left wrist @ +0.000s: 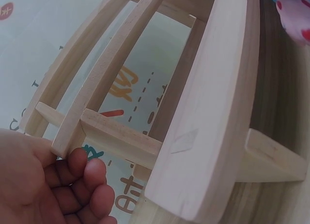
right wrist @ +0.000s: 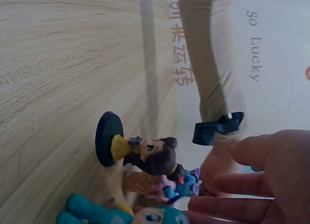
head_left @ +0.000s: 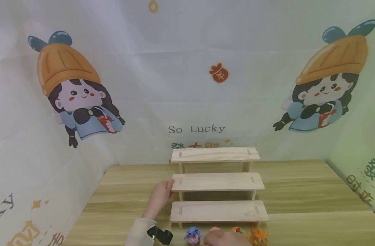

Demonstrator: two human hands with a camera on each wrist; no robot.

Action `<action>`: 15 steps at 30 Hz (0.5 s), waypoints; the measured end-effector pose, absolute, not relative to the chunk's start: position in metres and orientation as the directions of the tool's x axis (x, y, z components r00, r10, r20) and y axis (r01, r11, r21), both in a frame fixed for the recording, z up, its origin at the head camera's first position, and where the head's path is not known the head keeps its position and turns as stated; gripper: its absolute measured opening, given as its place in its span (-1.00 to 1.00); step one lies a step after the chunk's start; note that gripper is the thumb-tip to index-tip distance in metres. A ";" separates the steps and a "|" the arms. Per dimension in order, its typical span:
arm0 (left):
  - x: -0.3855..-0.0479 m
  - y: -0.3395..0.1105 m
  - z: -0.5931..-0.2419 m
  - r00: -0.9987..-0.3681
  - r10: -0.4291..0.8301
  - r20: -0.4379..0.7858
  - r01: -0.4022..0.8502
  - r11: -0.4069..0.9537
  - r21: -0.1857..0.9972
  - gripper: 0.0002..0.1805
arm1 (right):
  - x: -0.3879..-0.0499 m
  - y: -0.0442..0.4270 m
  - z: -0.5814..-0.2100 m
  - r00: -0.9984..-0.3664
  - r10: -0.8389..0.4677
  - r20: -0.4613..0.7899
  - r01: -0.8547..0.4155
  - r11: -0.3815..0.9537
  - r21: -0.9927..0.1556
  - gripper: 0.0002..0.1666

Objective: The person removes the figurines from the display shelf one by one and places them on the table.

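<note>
A three-step wooden display stand (head_left: 218, 181) stands on the table. My left hand (head_left: 160, 198) is at the left end of its middle step; the left wrist view shows the thumb and curled fingers (left wrist: 97, 178) pinching that plank end. My right hand (head_left: 227, 238) is over a row of small figurines in front of the stand, its fingers (right wrist: 242, 184) extended and holding nothing visible. Close to it are a blue figurine with sunglasses on an ice cream cone (head_left: 193, 235), a dark-haired doll figurine in yellow (right wrist: 157, 155) on a black base and a teal figurine (right wrist: 92, 212).
An orange figurine (head_left: 259, 236) stands at the right of the row, beside a multicoloured one (head_left: 239, 231) partly hidden by the right hand. The wood-grain tabletop (head_left: 304, 194) meets a printed cloth backdrop (head_left: 144, 85) at the back and sides.
</note>
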State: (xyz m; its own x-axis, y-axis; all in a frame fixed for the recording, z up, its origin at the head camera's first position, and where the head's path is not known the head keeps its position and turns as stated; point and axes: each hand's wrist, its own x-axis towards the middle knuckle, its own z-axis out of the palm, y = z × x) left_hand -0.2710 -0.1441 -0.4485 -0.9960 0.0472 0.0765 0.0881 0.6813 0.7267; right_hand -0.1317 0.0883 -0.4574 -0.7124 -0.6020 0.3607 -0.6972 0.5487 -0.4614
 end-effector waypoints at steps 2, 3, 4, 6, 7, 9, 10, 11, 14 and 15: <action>-0.271 -0.144 -0.448 -0.996 0.042 0.072 0.082 0.682 0.727 -0.59 | -0.130 0.094 -0.456 -0.695 -0.582 0.422 -0.719 0.545 -0.431 -0.71; -0.270 -0.145 -0.448 -0.997 0.043 0.071 0.081 0.680 0.728 -0.59 | -0.128 0.097 -0.454 -0.696 -0.570 0.437 -0.718 0.551 -0.425 -0.71; -0.270 -0.145 -0.448 -0.997 0.042 0.071 0.081 0.681 0.728 -0.59 | -0.126 0.099 -0.451 -0.703 -0.559 0.439 -0.711 0.556 -0.431 -0.71; -0.270 -0.146 -0.447 -0.997 0.041 0.069 0.078 0.682 0.727 -0.59 | -0.124 0.106 -0.447 -0.713 -0.552 0.433 -0.701 0.573 -0.424 -0.70; -0.269 -0.146 -0.447 -0.997 0.041 0.070 0.079 0.685 0.725 -0.59 | -0.123 0.110 -0.445 -0.730 -0.551 0.404 -0.683 0.584 -0.438 -0.68; -0.269 -0.146 -0.447 -0.996 0.041 0.074 0.082 0.689 0.720 -0.60 | -0.123 0.119 -0.441 -0.748 -0.563 0.353 -0.663 0.609 -0.435 -0.64; -0.269 -0.146 -0.447 -0.996 0.040 0.077 0.083 0.694 0.715 -0.60 | -0.125 0.124 -0.442 -0.729 -0.572 0.375 -0.684 0.606 -0.407 -0.65; -0.269 -0.146 -0.447 -0.996 0.040 0.081 0.086 0.698 0.711 -0.60 | -0.126 0.129 -0.443 -0.715 -0.576 0.396 -0.699 0.602 -0.385 -0.66; -0.270 -0.146 -0.449 -0.995 0.030 0.096 0.090 0.699 0.709 -0.60 | -0.126 0.140 -0.445 -0.688 -0.554 0.468 -0.719 0.606 -0.340 -0.78; -0.270 -0.145 -0.450 -0.995 0.024 0.099 0.088 0.698 0.711 -0.60 | -0.126 0.143 -0.446 -0.681 -0.544 0.490 -0.723 0.609 -0.328 -0.83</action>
